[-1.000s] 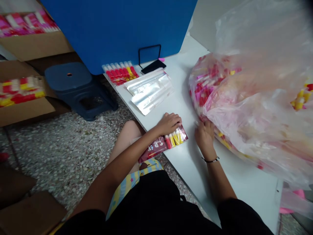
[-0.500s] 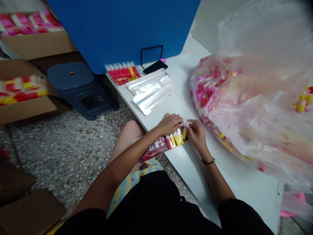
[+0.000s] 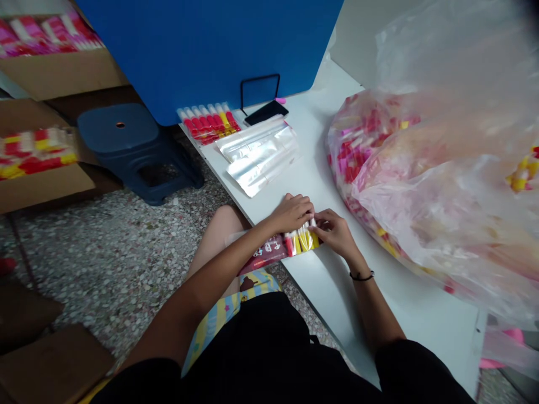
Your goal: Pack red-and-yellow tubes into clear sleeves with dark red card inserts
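Note:
A plastic pouch with a dark red printed part lies at the table's near edge. Several white-topped tubes, red at one end and otherwise yellow, stand side by side in its clear part. My left hand is closed over the pouch's upper edge, fingers curled at the tube tops. From the other side, my right hand pinches the white top of the yellow tube at the right end of the row. Its fingertips nearly meet those of my left hand.
Silver pouches and a filled pack of red and yellow tubes lie farther back, near a phone. A large clear bag of tubes fills the table's right. A blue stool and cartons stand left.
My right hand has moved slightly left, and the end yellow tube, tilted before, now sits in line with the others in the pouch. My left hand has stayed about the same.

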A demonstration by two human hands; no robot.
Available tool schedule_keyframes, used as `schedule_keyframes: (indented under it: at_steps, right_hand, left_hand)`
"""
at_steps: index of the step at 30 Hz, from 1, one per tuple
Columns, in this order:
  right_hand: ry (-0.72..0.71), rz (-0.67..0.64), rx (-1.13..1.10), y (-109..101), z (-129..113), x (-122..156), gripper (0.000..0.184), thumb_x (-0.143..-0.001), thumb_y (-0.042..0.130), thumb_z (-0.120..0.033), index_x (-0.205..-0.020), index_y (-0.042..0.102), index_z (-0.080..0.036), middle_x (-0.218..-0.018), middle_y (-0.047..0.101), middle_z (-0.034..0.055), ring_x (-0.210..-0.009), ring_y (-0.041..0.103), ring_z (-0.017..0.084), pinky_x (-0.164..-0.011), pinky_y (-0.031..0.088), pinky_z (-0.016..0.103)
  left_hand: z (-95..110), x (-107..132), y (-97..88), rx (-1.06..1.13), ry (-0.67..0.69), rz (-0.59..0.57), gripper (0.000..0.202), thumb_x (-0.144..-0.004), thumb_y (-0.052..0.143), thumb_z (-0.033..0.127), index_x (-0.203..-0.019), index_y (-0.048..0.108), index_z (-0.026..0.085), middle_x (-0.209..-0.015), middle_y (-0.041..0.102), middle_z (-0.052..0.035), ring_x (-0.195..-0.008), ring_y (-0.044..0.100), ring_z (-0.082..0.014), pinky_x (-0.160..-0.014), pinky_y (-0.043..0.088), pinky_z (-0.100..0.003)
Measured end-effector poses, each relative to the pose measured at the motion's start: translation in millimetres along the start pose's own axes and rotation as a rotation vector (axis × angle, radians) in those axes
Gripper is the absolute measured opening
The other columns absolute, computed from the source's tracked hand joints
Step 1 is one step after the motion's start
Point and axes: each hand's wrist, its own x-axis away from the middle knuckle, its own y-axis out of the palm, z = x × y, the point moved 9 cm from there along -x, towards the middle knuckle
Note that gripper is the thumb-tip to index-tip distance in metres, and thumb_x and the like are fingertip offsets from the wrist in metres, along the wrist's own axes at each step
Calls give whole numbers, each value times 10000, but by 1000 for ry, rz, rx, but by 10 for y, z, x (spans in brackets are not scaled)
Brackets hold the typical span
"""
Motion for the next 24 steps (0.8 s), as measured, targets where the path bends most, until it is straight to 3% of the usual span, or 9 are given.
schedule_keyframes:
  at_steps: [6, 12, 19, 24]
  right_hand:
    - [-20, 19, -75, 69, -20, 110, 118, -778, 647, -289, -809, 696, -185, -941, 639, 69, -886, 625, 191, -777, 511, 327]
    - [10, 237, 85, -71, -110, 351, 160, -825, 599, -309, -878, 691, -189, -828, 645, 50, -731, 611, 171, -662, 514, 308]
    - [97, 181, 42, 5, -143, 420, 365, -713, 715, -402, -990, 626, -183, -815, 621, 44, -671, 586, 169, -615, 513, 306]
    - [200, 241, 55, -57, -63, 451, 277, -741, 660, -360, -940, 556, -199, -716, 594, 4, -571, 559, 147, -537, 483, 277]
  left_hand:
    - [8, 0, -30, -23, -12, -24, 134, -876, 434, 223, -810, 546, 195, -905, 620, -31, -929, 505, -221, -789, 287, -375]
    - [0, 1, -18, -47, -42, -36, 137, -795, 447, 124, -781, 564, 194, -887, 622, -39, -935, 499, -229, -783, 283, -384]
    - [-15, -4, -1, -43, -45, -15, 189, -758, 428, 76, -732, 572, 197, -864, 606, -35, -905, 490, -226, -764, 278, -381]
    - [-37, 16, -3, -57, -84, 14, 202, -755, 423, 65, -718, 572, 195, -848, 601, -38, -901, 485, -227, -762, 277, -388]
